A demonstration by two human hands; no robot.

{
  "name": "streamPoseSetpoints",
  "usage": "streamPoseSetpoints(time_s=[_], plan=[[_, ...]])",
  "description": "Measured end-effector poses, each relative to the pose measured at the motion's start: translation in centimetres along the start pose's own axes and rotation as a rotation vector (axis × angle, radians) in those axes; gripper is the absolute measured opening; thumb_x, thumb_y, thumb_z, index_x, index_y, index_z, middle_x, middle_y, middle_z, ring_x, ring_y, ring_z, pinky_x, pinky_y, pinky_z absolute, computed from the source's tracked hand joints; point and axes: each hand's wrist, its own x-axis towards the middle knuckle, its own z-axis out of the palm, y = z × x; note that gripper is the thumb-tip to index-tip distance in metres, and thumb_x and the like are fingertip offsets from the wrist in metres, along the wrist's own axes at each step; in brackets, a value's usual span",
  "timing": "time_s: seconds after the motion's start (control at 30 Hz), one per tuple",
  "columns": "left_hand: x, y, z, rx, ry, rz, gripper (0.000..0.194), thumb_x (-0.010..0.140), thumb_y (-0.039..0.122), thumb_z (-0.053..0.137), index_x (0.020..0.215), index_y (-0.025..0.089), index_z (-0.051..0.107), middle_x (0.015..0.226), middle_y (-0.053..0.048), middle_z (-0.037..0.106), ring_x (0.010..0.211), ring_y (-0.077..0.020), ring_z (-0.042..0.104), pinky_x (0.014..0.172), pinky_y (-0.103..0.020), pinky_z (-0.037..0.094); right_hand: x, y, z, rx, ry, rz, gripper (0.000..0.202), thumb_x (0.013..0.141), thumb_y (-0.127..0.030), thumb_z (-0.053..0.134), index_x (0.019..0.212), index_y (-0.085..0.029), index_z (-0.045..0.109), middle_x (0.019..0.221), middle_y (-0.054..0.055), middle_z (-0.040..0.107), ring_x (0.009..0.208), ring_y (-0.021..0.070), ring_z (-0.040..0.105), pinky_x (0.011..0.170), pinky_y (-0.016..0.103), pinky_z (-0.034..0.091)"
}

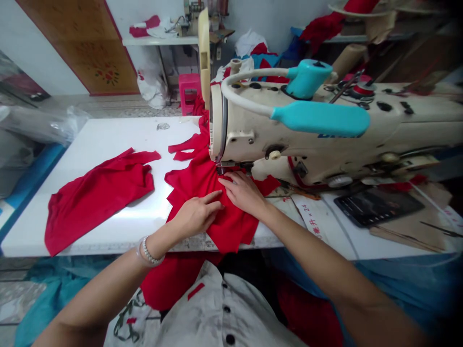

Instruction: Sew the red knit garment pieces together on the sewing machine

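White shirt (224, 313), white worktable (108, 140) beyond.

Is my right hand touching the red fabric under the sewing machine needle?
Touching. The head view shows the right hand lying flat on the red fabric, fingertips just short of the presser foot.

A workshop room with pale walls (278, 19). A wooden door panel (87, 43) with a red border and a small flower pattern stands at the back left. The floor (108, 106) is light and tiled. A white shelf table (159, 41) runs along the far wall, with a bright pink plastic stool (188, 91) below it. Heaps of red, white and blue cloth (260, 50) lie against the back wall. Light is even and soft.
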Motion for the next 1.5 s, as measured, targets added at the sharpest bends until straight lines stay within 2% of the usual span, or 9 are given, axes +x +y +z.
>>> streamPoseSetpoints(time_s=[0.3,0.4,0.7,0.93,1.07,1.17,1.23,1.37,1.5], plan=[[2.3,-3.1,0.5,-0.037,0.090,0.035,0.030,0.097,0.016,0.048,0.117,0.019,0.069,0.143,-0.013,0.059,0.099,-0.0222,0.073,0.079,-0.034,0.059,-4.8,-2.4,-1.5,0.321,0.168,-0.032,0.029,0.097,-0.023,0.052,0.120,-0.016,0.069,0.116,0.013,0.068,0.107,0.0245,0.063,0.096,0.042,0.053],[3.0,-4.1,0.5,-0.044,0.106,0.052,0.030,0.098,0.016,0.047,0.118,0.019,0.068,0.140,-0.012,0.062,0.109,-0.0244,0.070,0.084,-0.037,0.058,-6.1,-3.4,-1.4,0.240,0.167,-0.073,0.030,0.097,-0.026,0.053,0.118,-0.012,0.069,0.120,0.016,0.068,0.112,0.0277,0.061,0.098,0.045,0.052],[5.1,-6.2,-0.1,0.019,0.086,0.022,0.035,0.097,0.014,0.045,0.122,0.018,0.069,0.126,-0.011,0.066,0.099,-0.0204,0.068,0.080,-0.031,0.054,-3.5,-2.7,0.6,0.077,0.191,-0.051,0.037,0.100,-0.027,0.048,0.124,-0.007,0.067,0.127,0.019,0.066,0.119,0.0304,0.057,0.101,0.045,0.049],[6.6,-8.6,-0.9,0.000,0.149,-0.148,0.031,0.104,0.030,0.042,0.124,0.018,0.063,0.125,-0.011,0.068,0.121,-0.0260,0.056,0.102,-0.045,0.043,-1.8,-3.2,0.1,0.169,0.105,-0.008,0.033,0.102,-0.033,0.049,0.119,-0.015,0.069,0.129,0.017,0.063,0.124,0.0300,0.053,0.104,0.047,0.042],[5.1,-6.9,-2.2,0.193,0.027,-0.310,0.037,0.104,0.027,0.039,0.132,0.020,0.061,0.133,-0.015,0.062,0.118,-0.0304,0.058,0.090,-0.044,0.048,-1.2,-0.9,-1.8,0.259,-0.025,0.012,0.032,0.102,-0.028,0.045,0.089,-0.017,0.073,0.102,0.011,0.071,0.104,0.0252,0.063,0.101,0.045,0.042],[3.7,-3.7,-2.8,0.274,-0.101,-0.411,0.035,0.103,0.026,0.041,0.106,0.013,0.073,0.106,-0.017,0.068,0.086,-0.0267,0.066,0.069,-0.037,0.050,-0.5,1.4,-2.5,0.048,-0.044,0.155,0.026,0.096,-0.018,0.051,0.082,-0.014,0.073,0.088,0.017,0.070,0.110,0.0357,0.061,0.107,0.057,0.035],[3.5,-2.2,-2.6,0.263,-0.114,-0.336,0.035,0.102,0.029,0.044,0.095,0.011,0.073,0.100,-0.016,0.068,0.085,-0.0269,0.066,0.069,-0.037,0.050,-0.1,1.9,-2.3,0.034,-0.048,0.156,0.022,0.094,-0.018,0.052,0.098,-0.013,0.073,0.100,0.019,0.071,0.115,0.0377,0.060,0.106,0.056,0.038],[3.9,-2.1,-1.1,0.159,0.041,-0.076,0.037,0.103,0.033,0.048,0.128,0.011,0.063,0.130,-0.016,0.064,0.119,-0.0305,0.057,0.094,-0.042,0.048,-0.1,1.1,-0.9,0.220,-0.060,0.023,0.028,0.093,-0.019,0.047,0.115,-0.015,0.065,0.133,0.017,0.062,0.124,0.0312,0.058,0.104,0.048,0.047],[3.3,-3.3,-0.2,0.051,0.068,-0.066,0.042,0.102,0.041,0.049,0.131,0.015,0.062,0.138,-0.014,0.060,0.122,-0.0297,0.055,0.097,-0.043,0.046,-0.8,1.3,-0.2,0.260,-0.054,-0.029,0.040,0.084,-0.012,0.047,0.121,-0.012,0.062,0.140,0.017,0.058,0.134,0.0302,0.051,0.113,0.050,0.040]])
